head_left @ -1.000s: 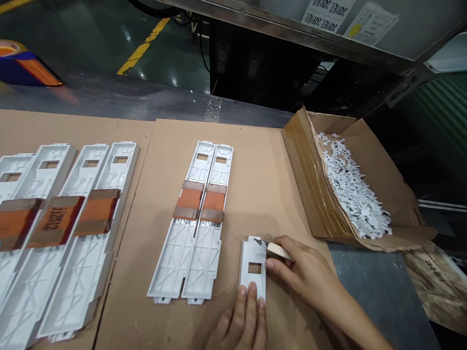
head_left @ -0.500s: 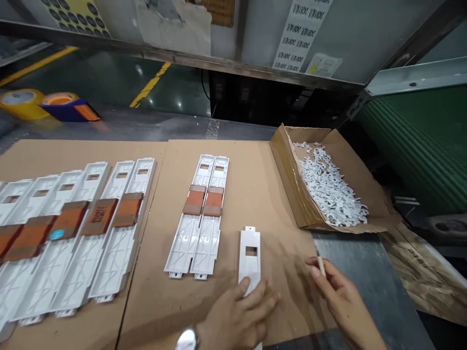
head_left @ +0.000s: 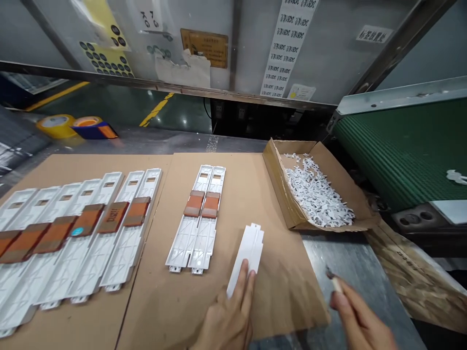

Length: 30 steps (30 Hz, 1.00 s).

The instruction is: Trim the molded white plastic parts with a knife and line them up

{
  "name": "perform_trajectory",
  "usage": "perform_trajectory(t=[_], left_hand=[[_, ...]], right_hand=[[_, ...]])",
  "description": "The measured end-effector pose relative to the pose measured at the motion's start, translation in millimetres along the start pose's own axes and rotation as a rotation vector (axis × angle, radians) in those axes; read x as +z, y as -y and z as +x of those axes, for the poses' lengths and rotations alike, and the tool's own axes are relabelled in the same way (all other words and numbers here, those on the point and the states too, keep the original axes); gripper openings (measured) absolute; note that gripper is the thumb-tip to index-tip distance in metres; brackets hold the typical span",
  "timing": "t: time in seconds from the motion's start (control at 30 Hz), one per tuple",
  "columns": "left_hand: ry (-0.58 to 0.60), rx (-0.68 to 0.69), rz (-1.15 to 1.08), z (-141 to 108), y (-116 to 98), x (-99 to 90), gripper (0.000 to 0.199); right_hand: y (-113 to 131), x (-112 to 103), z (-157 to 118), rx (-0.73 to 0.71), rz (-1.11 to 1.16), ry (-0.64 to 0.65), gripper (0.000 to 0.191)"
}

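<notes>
My left hand (head_left: 233, 311) is on a narrow white plastic panel (head_left: 248, 250), index and middle fingers stretched along its smooth face, the thumb by its left edge. The panel's near end is hidden under the hand. To the right, my right hand (head_left: 359, 316) pinches a short pale-handled tool (head_left: 336, 284) with a thin dark tip; its exact kind cannot be made out. This tool is apart from the panel. Two ribbed white panels (head_left: 181, 238) lie side by side beyond my left hand, each with an orange-brown block (head_left: 194, 203) across it.
At left, several more white panels (head_left: 120, 257) with orange-brown blocks lie on the cardboard sheet (head_left: 153, 311). A cardboard box (head_left: 276, 189) at right holds many small white pieces (head_left: 321, 197). Tape rolls (head_left: 56, 125) stand at the back left; a green conveyor belt (head_left: 408, 141) runs at far right.
The panel under my left hand has turned and tilts rightward; its window no longer shows. My right hand has moved slightly right and nearer with the tool. The camera view has shifted.
</notes>
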<state>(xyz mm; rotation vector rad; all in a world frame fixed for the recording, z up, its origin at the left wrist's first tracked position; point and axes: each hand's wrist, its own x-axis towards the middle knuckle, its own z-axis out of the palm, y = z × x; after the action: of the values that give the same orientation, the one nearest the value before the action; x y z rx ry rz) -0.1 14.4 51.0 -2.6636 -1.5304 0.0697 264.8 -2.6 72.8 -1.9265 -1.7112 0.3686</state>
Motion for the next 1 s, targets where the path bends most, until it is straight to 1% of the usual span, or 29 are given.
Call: perform_trajectory(t=[0.07, 0.1, 0.17, 0.27, 0.4, 0.57, 0.73, 0.87, 1.0], left_hand=[[0.033, -0.054, 0.023, -7, -8, 12.0, 0.060], [0.045, -0.060, 0.024, -9, -11, 15.2, 0.060], [0.054, -0.062, 0.009, -10, -15, 17.2, 0.062], [0.065, -0.080, -0.049, -9, -14, 15.3, 0.072], [0.054, -0.108, -0.127, -12, -10, 14.8, 0.078], [0.060, -0.102, -0.144, -13, -8, 15.7, 0.077], [0.070, -0.062, -0.124, -12, -8, 15.5, 0.072], [0.157, -0.052, -0.192, -16, -12, 21.6, 0.072], [0.247, -0.089, -0.299, -24, -19, 32.5, 0.072]], right_hand=[[26, 27, 10, -0.196, -0.070, 0.093, 0.032], [38, 39, 15, -0.261, -0.101, 0.125, 0.033], [55, 56, 22, -0.340, -0.188, 0.176, 0.034], [71, 70, 29, -0.419, -0.319, 0.184, 0.034], [77, 78, 30, -0.495, -0.361, 0.256, 0.034], [75, 82, 28, -0.508, -0.439, 0.339, 0.033], [76, 83, 31, -0.569, -0.484, 0.353, 0.035], [80, 83, 34, -0.597, -0.517, 0.356, 0.034], [82, 82, 36, -0.609, -0.524, 0.357, 0.034]])
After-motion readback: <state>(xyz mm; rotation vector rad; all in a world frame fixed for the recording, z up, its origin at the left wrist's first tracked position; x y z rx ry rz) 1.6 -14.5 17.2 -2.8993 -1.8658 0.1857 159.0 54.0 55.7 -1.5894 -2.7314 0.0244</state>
